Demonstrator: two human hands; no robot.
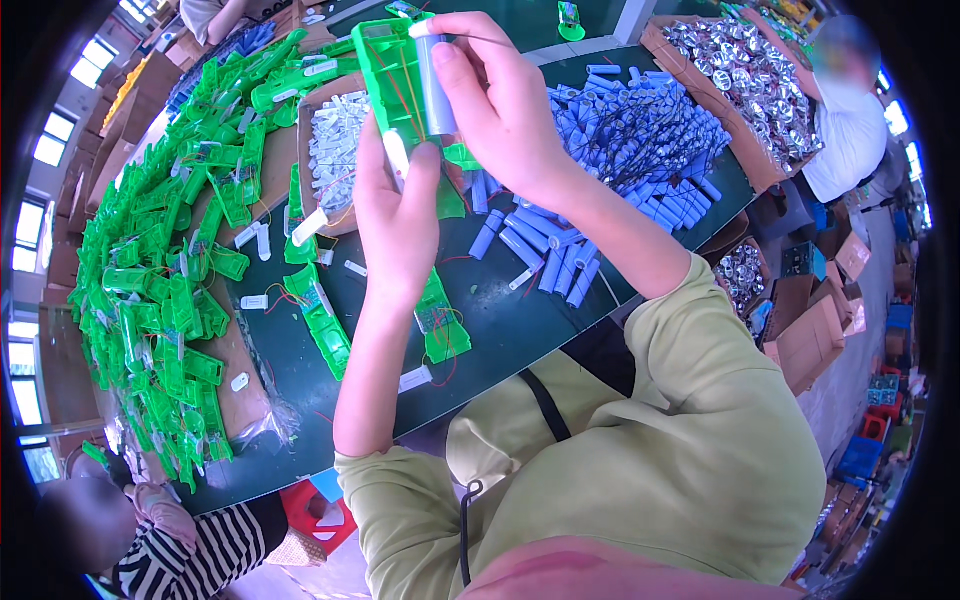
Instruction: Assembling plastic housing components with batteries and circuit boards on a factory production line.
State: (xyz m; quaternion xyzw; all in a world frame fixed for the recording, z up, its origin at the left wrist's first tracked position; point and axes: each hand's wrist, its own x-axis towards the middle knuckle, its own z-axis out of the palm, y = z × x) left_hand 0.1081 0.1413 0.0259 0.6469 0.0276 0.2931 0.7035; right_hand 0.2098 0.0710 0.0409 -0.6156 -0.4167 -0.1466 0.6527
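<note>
Above the table, my left hand (397, 225) grips the lower end of a green plastic housing (380, 65), which is raised and tilted. Red and yellow wires run along the inside of that housing. A small white part (397, 158) shows beside my left thumb. Thumb and fingers of my right hand (515, 125) close round a blue cylindrical battery (437, 95), held lengthwise against the housing's right side. Whether the battery is seated inside cannot be made out. Beneath my hands lie other green housings (442, 325) with wires and white pieces attached.
A large heap of green housings (150, 310) covers the left of the table (450, 385). Wired blue batteries (640, 125) are piled on the right, before a carton of silver reflector cups (750, 85). A box holds white parts (338, 145). People sit at lower left and far right.
</note>
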